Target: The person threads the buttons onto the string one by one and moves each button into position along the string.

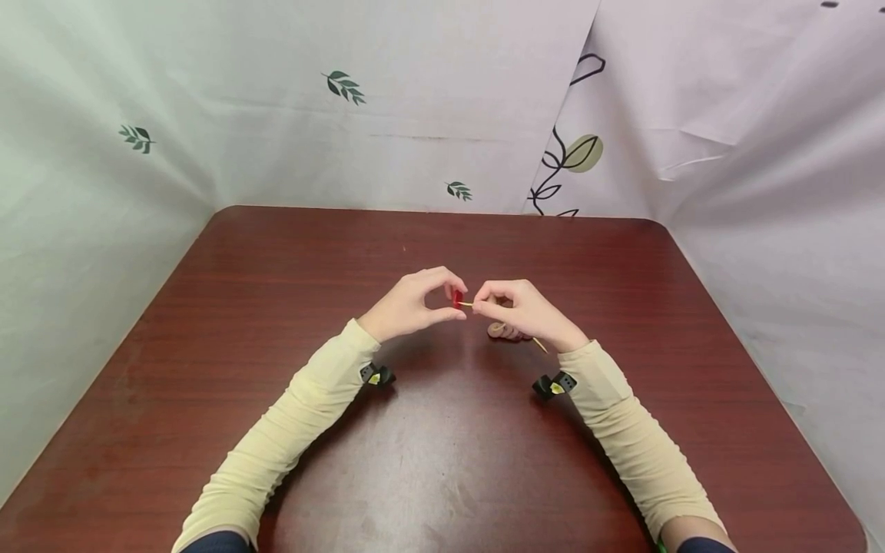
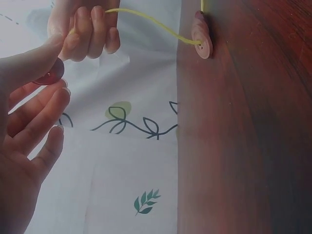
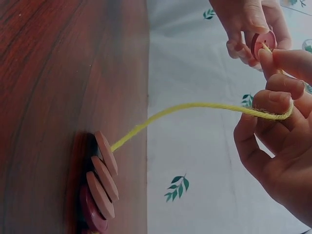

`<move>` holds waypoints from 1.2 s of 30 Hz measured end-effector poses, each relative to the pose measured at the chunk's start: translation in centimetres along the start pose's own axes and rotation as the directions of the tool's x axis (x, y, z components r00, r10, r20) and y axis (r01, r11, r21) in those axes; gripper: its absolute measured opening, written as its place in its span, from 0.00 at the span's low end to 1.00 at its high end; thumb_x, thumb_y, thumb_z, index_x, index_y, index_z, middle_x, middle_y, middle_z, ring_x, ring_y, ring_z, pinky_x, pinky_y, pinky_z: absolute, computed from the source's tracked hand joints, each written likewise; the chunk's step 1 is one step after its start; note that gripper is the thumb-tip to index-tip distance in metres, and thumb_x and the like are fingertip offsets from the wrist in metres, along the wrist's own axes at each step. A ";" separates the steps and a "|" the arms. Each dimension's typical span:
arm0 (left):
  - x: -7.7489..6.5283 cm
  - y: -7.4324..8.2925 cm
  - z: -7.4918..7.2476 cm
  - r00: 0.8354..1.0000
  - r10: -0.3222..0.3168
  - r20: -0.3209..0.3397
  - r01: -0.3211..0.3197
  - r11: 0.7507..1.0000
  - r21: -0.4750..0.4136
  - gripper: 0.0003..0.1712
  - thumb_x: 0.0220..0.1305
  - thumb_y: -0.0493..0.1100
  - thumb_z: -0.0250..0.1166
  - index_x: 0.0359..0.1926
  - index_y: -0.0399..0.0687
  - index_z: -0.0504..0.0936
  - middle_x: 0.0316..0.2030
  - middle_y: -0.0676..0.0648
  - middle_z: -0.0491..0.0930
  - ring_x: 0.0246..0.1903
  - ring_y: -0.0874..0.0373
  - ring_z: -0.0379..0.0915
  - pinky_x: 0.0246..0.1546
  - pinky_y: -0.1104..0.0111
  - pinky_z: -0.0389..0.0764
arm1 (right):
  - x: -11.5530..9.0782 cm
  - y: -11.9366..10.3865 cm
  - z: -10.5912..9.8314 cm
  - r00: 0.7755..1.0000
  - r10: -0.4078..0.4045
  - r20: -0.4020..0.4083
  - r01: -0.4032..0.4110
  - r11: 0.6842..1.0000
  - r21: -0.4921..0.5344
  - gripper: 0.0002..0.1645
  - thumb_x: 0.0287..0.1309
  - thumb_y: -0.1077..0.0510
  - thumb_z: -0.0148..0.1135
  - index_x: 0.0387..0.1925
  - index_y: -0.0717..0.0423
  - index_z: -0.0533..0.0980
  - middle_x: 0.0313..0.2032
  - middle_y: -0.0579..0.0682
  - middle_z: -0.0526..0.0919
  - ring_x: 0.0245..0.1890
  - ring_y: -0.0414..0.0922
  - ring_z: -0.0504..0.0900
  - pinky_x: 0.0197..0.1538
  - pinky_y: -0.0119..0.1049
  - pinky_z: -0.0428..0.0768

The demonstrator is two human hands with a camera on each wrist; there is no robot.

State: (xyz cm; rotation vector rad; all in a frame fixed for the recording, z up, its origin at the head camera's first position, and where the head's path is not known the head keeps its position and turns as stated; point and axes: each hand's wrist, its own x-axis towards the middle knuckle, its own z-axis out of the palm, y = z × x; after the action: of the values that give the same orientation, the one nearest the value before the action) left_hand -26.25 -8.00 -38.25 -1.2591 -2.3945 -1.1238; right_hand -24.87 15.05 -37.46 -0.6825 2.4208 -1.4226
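In the head view my left hand (image 1: 411, 307) pinches a round red button (image 1: 457, 297) by its edge between thumb and fingers. My right hand (image 1: 531, 311) pinches a yellow cord (image 3: 195, 104) near its end. In the right wrist view the cord's tip is right at the holes in the face of the red button. From there the cord loops over the right hand's fingers and runs down to several threaded buttons (image 3: 104, 180), pinkish and dark red, that lean in a row on the table under that hand.
The dark reddish-brown wooden table (image 1: 346, 253) has rounded far corners. Behind it and at both sides hangs a pale cloth (image 1: 429, 115) with leaf prints. A cord tail (image 1: 541, 346) lies beside the threaded buttons, near the right wrist.
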 end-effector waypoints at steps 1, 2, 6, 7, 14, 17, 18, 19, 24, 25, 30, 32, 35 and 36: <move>0.0 0.0 0.1 1.000 -0.005 0.003 0.005 1.000 0.004 0.23 0.48 0.44 0.77 0.45 0.47 0.79 0.35 0.51 0.81 0.37 0.58 0.75 0.42 0.67 0.76 | 0.0 0.0 0.1 1.000 0.009 0.004 -0.009 1.000 0.015 0.05 0.62 0.56 0.62 0.34 0.53 0.79 0.23 0.60 0.72 0.19 0.66 0.68 0.20 0.42 0.73; 0.0 0.0 0.1 1.000 -0.012 0.005 0.012 1.000 0.007 0.23 0.48 0.44 0.77 0.45 0.47 0.79 0.35 0.51 0.80 0.37 0.58 0.75 0.42 0.67 0.76 | -0.1 -0.1 0.1 1.000 0.018 0.008 -0.018 0.999 0.029 0.05 0.62 0.56 0.62 0.34 0.53 0.78 0.23 0.59 0.72 0.20 0.66 0.67 0.19 0.42 0.72; 0.0 0.2 0.3 0.999 -0.039 0.010 0.039 0.999 -0.009 0.23 0.48 0.42 0.77 0.43 0.47 0.75 0.32 0.48 0.79 0.35 0.55 0.76 0.41 0.61 0.77 | -0.2 -0.1 0.3 1.000 0.029 0.010 -0.029 0.998 0.059 0.07 0.62 0.54 0.63 0.34 0.55 0.78 0.22 0.57 0.71 0.20 0.67 0.66 0.19 0.40 0.70; 0.0 0.2 0.3 0.999 -0.045 0.010 0.045 0.999 -0.016 0.23 0.48 0.41 0.77 0.42 0.47 0.74 0.32 0.48 0.79 0.35 0.53 0.76 0.41 0.59 0.78 | -0.2 -0.1 0.3 0.999 0.032 0.011 -0.033 0.998 0.060 0.08 0.62 0.53 0.63 0.35 0.55 0.78 0.22 0.58 0.71 0.20 0.66 0.66 0.19 0.39 0.70; 0.0 0.5 0.5 0.999 -0.045 0.003 0.045 0.998 -0.031 0.24 0.48 0.41 0.77 0.38 0.46 0.70 0.33 0.50 0.78 0.36 0.53 0.78 0.41 0.58 0.79 | 0.1 0.0 0.6 0.999 0.047 0.027 -0.048 0.997 0.056 0.14 0.61 0.52 0.63 0.37 0.61 0.78 0.25 0.61 0.72 0.20 0.65 0.68 0.18 0.33 0.66; 0.0 0.5 0.6 1.000 -0.025 0.001 0.025 1.000 0.015 0.23 0.48 0.44 0.77 0.35 0.48 0.70 0.33 0.53 0.79 0.34 0.59 0.77 0.40 0.62 0.78 | 0.1 -0.1 0.7 0.999 0.037 0.033 -0.039 0.998 0.049 0.13 0.62 0.53 0.62 0.37 0.61 0.78 0.27 0.66 0.72 0.20 0.66 0.66 0.18 0.30 0.64; -0.1 0.5 0.6 1.000 -0.020 0.002 0.020 0.999 0.031 0.22 0.48 0.45 0.77 0.34 0.49 0.70 0.33 0.54 0.79 0.34 0.60 0.76 0.40 0.63 0.77 | 0.1 -0.1 0.8 0.999 0.033 0.035 -0.034 0.998 0.044 0.13 0.62 0.53 0.62 0.37 0.61 0.78 0.28 0.68 0.71 0.20 0.66 0.66 0.18 0.30 0.64; -0.1 0.5 0.6 1.000 -0.012 0.003 0.012 0.999 0.047 0.22 0.48 0.46 0.77 0.33 0.49 0.70 0.32 0.54 0.80 0.34 0.60 0.76 0.40 0.63 0.76 | 0.1 -0.1 0.8 0.999 0.026 0.037 -0.027 0.999 0.039 0.14 0.62 0.54 0.62 0.37 0.62 0.77 0.28 0.69 0.71 0.20 0.65 0.66 0.17 0.30 0.64; -0.1 0.3 0.6 0.999 0.038 -0.002 -0.037 0.995 0.088 0.20 0.48 0.46 0.77 0.32 0.49 0.73 0.31 0.54 0.79 0.33 0.60 0.74 0.41 0.65 0.72 | 0.0 0.1 0.8 0.999 0.005 0.043 -0.006 1.000 0.020 0.14 0.63 0.54 0.61 0.38 0.64 0.77 0.27 0.69 0.71 0.18 0.59 0.67 0.17 0.30 0.64; -0.1 0.3 0.5 0.999 0.047 -0.003 -0.047 0.995 0.088 0.19 0.48 0.46 0.77 0.33 0.49 0.74 0.31 0.54 0.78 0.33 0.61 0.74 0.41 0.65 0.72 | 0.0 0.1 0.8 0.999 0.000 0.046 -0.001 1.000 0.016 0.14 0.63 0.54 0.62 0.37 0.64 0.77 0.27 0.68 0.71 0.17 0.58 0.67 0.18 0.30 0.64; -0.1 0.1 0.5 0.997 0.074 0.001 -0.074 0.995 0.066 0.18 0.48 0.46 0.77 0.34 0.49 0.76 0.31 0.54 0.78 0.34 0.60 0.75 0.42 0.66 0.71 | 0.0 0.1 0.6 0.998 -0.023 0.064 0.024 1.000 -0.010 0.11 0.63 0.55 0.61 0.37 0.60 0.77 0.26 0.66 0.71 0.17 0.54 0.68 0.19 0.30 0.67; 0.0 0.1 0.6 0.997 0.079 0.005 -0.079 0.995 0.059 0.18 0.48 0.45 0.77 0.35 0.49 0.76 0.31 0.54 0.78 0.35 0.59 0.76 0.42 0.66 0.71 | 0.0 0.1 0.6 0.998 -0.021 0.067 0.021 1.000 -0.003 0.10 0.63 0.54 0.61 0.37 0.59 0.77 0.26 0.65 0.72 0.17 0.54 0.68 0.19 0.31 0.67; 0.0 0.1 0.6 0.997 0.083 0.005 -0.083 0.995 0.053 0.18 0.48 0.45 0.77 0.34 0.49 0.76 0.31 0.54 0.78 0.35 0.59 0.76 0.42 0.66 0.71 | -0.1 0.0 0.5 0.997 0.003 0.076 -0.006 0.999 0.040 0.11 0.65 0.51 0.60 0.36 0.56 0.77 0.24 0.61 0.70 0.16 0.53 0.65 0.18 0.33 0.65; 0.0 0.1 0.6 0.996 0.084 0.004 -0.084 0.995 0.053 0.18 0.47 0.45 0.77 0.34 0.49 0.76 0.31 0.54 0.78 0.35 0.60 0.76 0.42 0.66 0.71 | 0.0 0.0 0.5 0.997 0.011 0.080 -0.016 0.998 0.058 0.12 0.66 0.50 0.58 0.36 0.56 0.76 0.23 0.59 0.69 0.15 0.51 0.63 0.18 0.33 0.64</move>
State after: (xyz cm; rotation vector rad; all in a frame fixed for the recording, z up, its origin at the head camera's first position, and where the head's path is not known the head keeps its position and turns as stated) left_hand -26.02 -7.53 -38.65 -1.3305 -2.3333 -1.0292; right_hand -24.61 14.70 -37.76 -0.6946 2.3099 -1.4267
